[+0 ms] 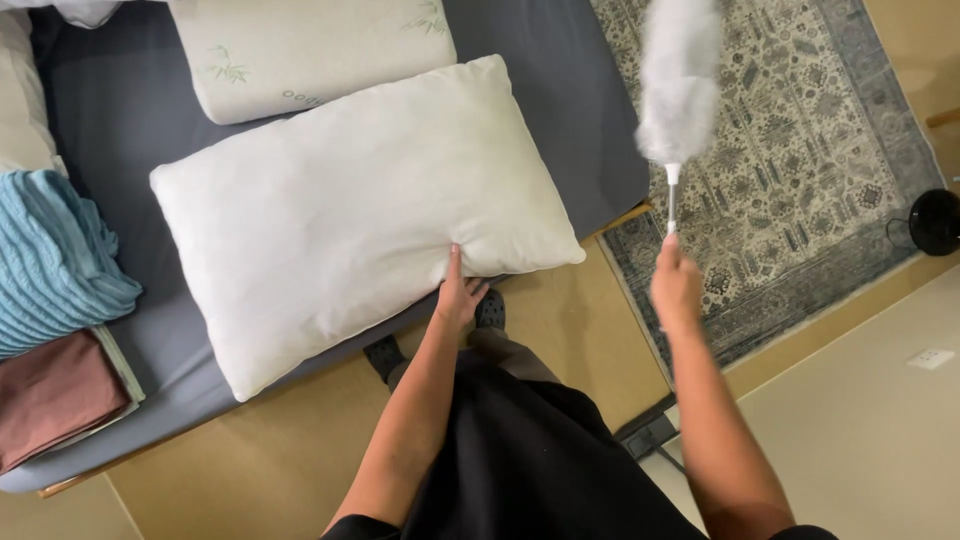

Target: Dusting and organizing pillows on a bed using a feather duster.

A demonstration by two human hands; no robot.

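Note:
A large white pillow point(350, 210) lies on the grey bed sheet point(110, 110), its near edge hanging over the bed's side. My left hand point(458, 292) grips that near edge, thumb on top. My right hand point(676, 285) is closed around the thin handle of a fluffy grey-white duster point(678, 80), which is raised over the patterned rug point(800, 170), off to the right of the bed and apart from the pillow.
A second pillow with a leaf print point(310, 50) lies behind the white one. Folded blue knit blanket point(55, 260) and brown cloth point(50, 395) sit at the bed's left. A black round object point(935, 220) stands at the right. Tan floor lies below.

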